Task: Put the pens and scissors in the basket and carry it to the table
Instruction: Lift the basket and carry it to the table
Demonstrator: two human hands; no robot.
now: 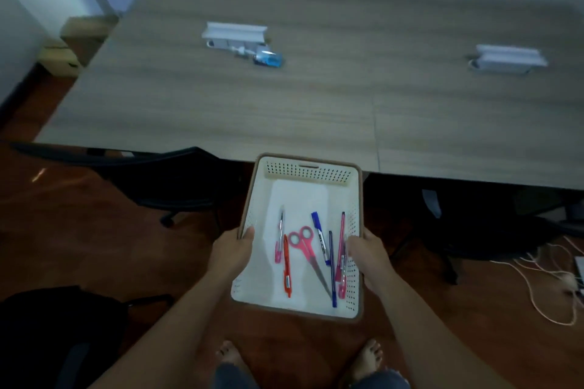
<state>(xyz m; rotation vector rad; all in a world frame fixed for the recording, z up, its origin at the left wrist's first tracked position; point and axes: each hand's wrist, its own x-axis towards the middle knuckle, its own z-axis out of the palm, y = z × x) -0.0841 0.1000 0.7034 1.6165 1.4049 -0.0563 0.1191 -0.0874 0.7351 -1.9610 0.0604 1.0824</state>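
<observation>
Both hands closed on the basket (308,178), held in the air over the floor (94,246), just short of the near desk (284,98) edge. Left hand (232,251) grips the left rim, right hand (368,254) the right rim, thumbs inside. Basket contents: pink scissors (305,246) in the middle, blades pointing toward the person; red pen (286,268) and pink pen (279,238) to their left; blue marker (319,237), dark blue pen (331,268) and more pink pens (341,249) to their right. On the desk: two white cable trays (235,33), small blue object (268,58) beside the left one. Black chair (151,167) at the desk's edge, white cables (537,281) on the floor right. Frame blurred.
</observation>
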